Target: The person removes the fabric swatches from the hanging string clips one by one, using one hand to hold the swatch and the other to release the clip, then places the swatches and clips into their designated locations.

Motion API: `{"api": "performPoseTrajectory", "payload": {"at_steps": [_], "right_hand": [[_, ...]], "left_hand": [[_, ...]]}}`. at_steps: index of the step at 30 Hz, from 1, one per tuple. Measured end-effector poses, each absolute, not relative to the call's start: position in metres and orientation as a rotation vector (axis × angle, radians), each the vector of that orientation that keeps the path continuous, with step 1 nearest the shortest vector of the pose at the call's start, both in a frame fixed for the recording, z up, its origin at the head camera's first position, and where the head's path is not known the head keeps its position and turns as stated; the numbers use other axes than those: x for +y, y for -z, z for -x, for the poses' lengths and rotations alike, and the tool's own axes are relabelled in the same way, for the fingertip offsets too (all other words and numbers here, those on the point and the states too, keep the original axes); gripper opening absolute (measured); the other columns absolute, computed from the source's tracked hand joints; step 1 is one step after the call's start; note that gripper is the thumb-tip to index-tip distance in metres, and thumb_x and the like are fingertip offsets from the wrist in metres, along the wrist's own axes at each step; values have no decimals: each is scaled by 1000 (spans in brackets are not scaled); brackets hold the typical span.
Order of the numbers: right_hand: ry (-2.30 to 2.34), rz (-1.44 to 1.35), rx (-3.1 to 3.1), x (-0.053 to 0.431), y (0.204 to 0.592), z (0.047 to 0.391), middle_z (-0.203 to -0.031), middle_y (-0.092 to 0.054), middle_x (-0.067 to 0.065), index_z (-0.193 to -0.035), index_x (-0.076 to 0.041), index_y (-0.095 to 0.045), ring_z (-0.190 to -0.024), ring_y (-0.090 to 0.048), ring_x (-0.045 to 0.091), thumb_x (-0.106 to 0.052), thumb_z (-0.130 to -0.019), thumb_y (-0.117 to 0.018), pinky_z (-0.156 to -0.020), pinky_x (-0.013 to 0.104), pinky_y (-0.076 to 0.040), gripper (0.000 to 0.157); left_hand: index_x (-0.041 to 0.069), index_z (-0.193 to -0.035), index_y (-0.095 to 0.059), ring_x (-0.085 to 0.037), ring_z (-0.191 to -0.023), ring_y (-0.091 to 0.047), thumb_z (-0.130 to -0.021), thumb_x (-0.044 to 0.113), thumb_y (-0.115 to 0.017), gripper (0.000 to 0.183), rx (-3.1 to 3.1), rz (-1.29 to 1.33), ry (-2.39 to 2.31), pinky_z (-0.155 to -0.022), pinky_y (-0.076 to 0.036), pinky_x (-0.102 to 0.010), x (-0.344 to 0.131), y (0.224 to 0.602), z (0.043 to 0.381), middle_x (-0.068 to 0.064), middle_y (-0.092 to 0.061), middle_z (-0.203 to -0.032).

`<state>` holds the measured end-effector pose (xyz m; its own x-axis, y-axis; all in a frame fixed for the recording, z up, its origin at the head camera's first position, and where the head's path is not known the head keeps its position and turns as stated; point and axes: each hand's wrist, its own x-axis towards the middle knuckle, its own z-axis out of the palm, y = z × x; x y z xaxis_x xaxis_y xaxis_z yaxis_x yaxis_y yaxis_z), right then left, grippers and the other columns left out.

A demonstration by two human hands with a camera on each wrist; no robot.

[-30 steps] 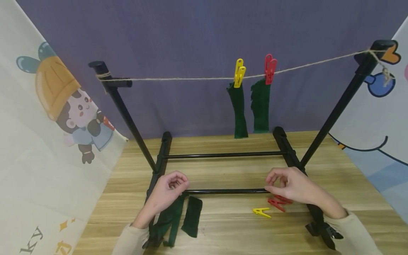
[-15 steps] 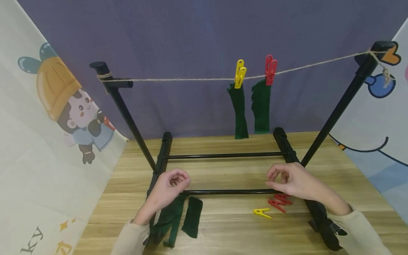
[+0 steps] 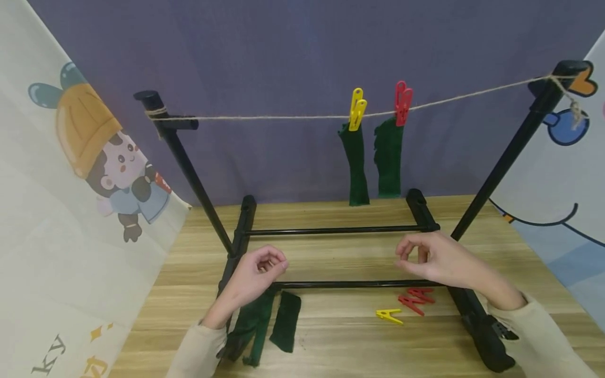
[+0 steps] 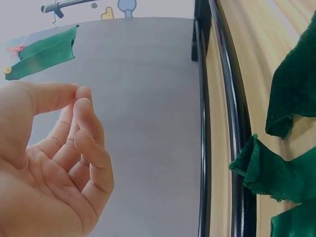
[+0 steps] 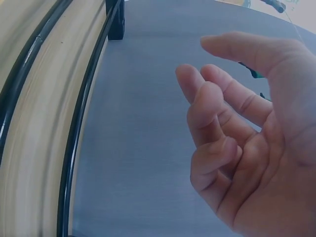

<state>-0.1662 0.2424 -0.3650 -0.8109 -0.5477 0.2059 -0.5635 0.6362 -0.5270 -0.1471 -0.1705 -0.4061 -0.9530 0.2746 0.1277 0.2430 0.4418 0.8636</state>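
My left hand point(image 3: 260, 270) hovers above the near left of the rack, fingers loosely curled, thumb meeting the index fingertip, nothing between them. Below it lie dark green cloth strips point(image 3: 285, 321), partly hidden by the hand and arm. My right hand point(image 3: 437, 257) is raised over the right end of the front bar; its thumb stands apart from its curled fingers and it holds nothing. Under it on the table are red clothespins point(image 3: 412, 304) and a yellow clothespin point(image 3: 389, 316). On the string point(image 3: 264, 117), a yellow clothespin point(image 3: 357, 110) and a red clothespin point(image 3: 403, 104) each hold up a green cloth piece point(image 3: 388, 157).
A black rack stands on the wooden table, with a left post point(image 3: 194, 173), a right post point(image 3: 501, 157), a front bar point(image 3: 340, 284) and a rear bar point(image 3: 335, 230). Behind it hangs a purple-grey backdrop point(image 3: 283, 58). Printed white panels point(image 3: 56, 210) flank both sides.
Both hands have risen a little, away from the front bar. The right hand has uncovered more of the red clothespins. The hanging cloths and the strips on the table have stayed put.
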Motion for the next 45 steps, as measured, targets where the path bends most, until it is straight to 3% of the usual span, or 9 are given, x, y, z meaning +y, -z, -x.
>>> {"api": "performPoseTrajectory", "payload": {"at_steps": [14,26,31,42,45], "right_hand": [[-886,-928,-2821,237,353,172,-80,-68,-17,-95,-29,-70,-51,-48,-2,-28,-91,-79,-45,22,-42,10],[-853,-958,-2676,233,335,176,-79,-68,-17,-96,-28,-71,-49,-46,-4,-19,-89,-80,-42,22,-38,14],[-868,-923,-2644,233,329,175,-84,-70,-14,-95,-29,-70,-48,-45,-3,-17,-89,-80,-43,22,-38,17],[-795,-935,-2534,230,314,180,-72,-63,-18,-94,-28,-70,-49,-41,-3,-11,-84,-82,-44,18,-34,23],[-783,-925,-2539,229,307,180,-72,-62,-19,-95,-29,-71,-51,-42,-2,-13,-85,-82,-45,19,-34,22]], "left_hand": [[21,-101,-69,-14,-75,-63,-99,28,-69,7,2653,-507,-1538,-68,-52,-26,-164,398,152,3,-70,-88],[19,-103,-69,-14,-71,-63,-100,26,-68,8,2603,-546,-1565,-62,-53,-28,-161,393,163,-8,-74,-91],[16,-103,-69,-19,-70,-64,-100,26,-68,10,2580,-565,-1617,-62,-54,-29,-157,389,169,-9,-74,-91],[10,-106,-69,-32,-74,-65,-100,23,-67,14,2518,-608,-1695,-64,-54,-28,-142,386,180,-15,-73,-94],[11,-106,-70,-31,-74,-65,-100,23,-67,14,2515,-625,-1702,-64,-55,-28,-137,382,182,-14,-73,-95]]}}
